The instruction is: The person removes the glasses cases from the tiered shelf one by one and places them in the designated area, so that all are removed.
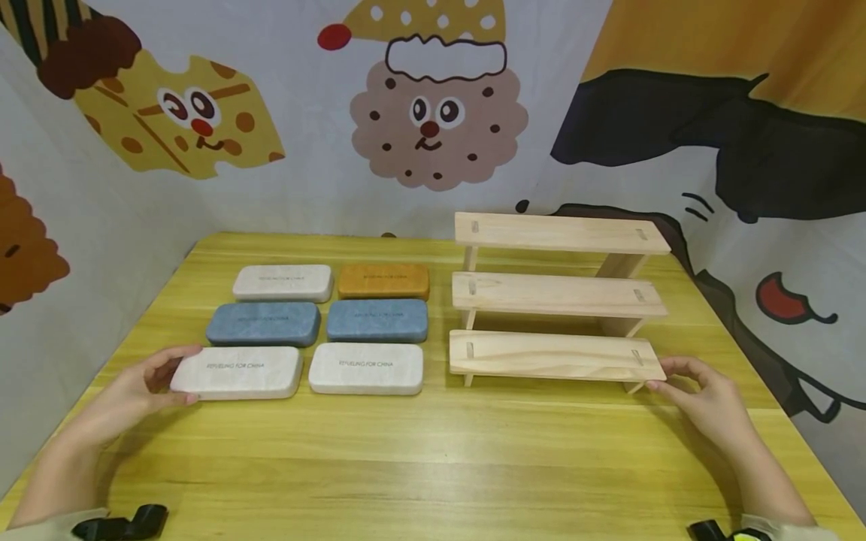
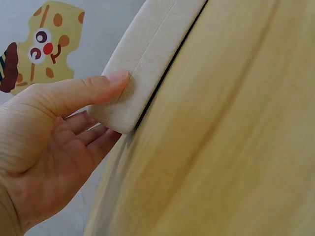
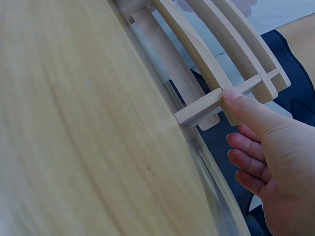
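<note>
At the front left of the table, my left hand [image 1: 138,387] holds one end of a white glasses case [image 1: 237,373]. The left wrist view shows the thumb [image 2: 115,81] on the case's side, with the other fingers partly hidden behind its end. On the right stands a three-tier wooden display shelf [image 1: 551,353]. My right hand [image 1: 707,398] grips the right end of its lowest tier. Seen from the right wrist, the thumb [image 3: 234,98] presses the tier's edge while the other fingers curl loosely behind; the index finger is mostly hidden.
Beside the held case lies another white case [image 1: 365,370]. Behind are two blue cases [image 1: 264,324], then a white case [image 1: 284,283] and an orange case [image 1: 384,282]. All lie on a wooden table [image 1: 433,458]. A cartoon-printed cloth [image 1: 298,203] hangs behind the table.
</note>
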The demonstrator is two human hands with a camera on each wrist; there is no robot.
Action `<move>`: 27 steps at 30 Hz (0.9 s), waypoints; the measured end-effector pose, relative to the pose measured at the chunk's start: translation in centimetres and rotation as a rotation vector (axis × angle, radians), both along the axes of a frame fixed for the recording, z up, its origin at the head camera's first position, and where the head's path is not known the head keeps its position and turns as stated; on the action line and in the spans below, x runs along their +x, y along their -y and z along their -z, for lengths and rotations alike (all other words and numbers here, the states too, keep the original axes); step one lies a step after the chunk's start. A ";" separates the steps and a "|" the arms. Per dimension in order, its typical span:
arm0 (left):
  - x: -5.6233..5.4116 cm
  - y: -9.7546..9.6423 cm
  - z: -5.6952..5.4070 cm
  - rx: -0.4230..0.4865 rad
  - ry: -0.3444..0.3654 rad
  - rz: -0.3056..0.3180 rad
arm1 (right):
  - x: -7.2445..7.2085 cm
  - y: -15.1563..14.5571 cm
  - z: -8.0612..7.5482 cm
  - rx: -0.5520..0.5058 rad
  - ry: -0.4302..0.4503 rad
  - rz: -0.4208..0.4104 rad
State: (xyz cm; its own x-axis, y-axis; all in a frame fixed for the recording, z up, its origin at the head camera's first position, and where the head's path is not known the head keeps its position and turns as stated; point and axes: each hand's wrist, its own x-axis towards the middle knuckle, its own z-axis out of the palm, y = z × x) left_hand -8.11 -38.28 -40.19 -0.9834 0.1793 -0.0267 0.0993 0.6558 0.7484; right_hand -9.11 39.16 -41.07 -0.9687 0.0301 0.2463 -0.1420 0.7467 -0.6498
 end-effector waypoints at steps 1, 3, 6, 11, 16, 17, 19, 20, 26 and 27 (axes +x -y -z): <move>0.0 0.0 0.0 -0.002 0.006 0.000 | 0.0 0.0 0.0 0.001 0.001 0.000; 0.0 0.0 0.1 -0.001 0.016 0.000 | 0.0 0.0 0.0 0.005 0.003 0.003; -0.1 0.0 0.1 0.005 0.025 0.003 | 0.0 -0.1 -0.1 0.014 0.004 0.009; -0.1 0.0 0.0 0.034 0.029 0.027 | -0.1 0.0 -0.1 0.014 0.005 0.010; -0.1 -0.1 -0.2 0.058 0.028 0.045 | -0.2 0.0 -0.2 0.020 0.012 0.010; -0.1 0.0 -0.2 0.059 0.029 0.048 | -0.2 0.0 -0.2 0.021 0.014 0.010; -0.2 0.0 -0.3 0.059 0.039 0.051 | -0.2 0.0 -0.3 0.030 0.022 0.013; -0.2 0.0 -0.4 0.058 0.048 0.051 | -0.2 0.0 -0.4 0.035 0.030 0.017; -0.6 0.1 -1.0 0.024 0.049 0.028 | 0.3 -0.4 -1.4 0.024 0.110 0.056; -0.6 0.2 -1.1 0.017 0.034 0.022 | 0.4 -0.5 -1.7 0.014 0.110 0.054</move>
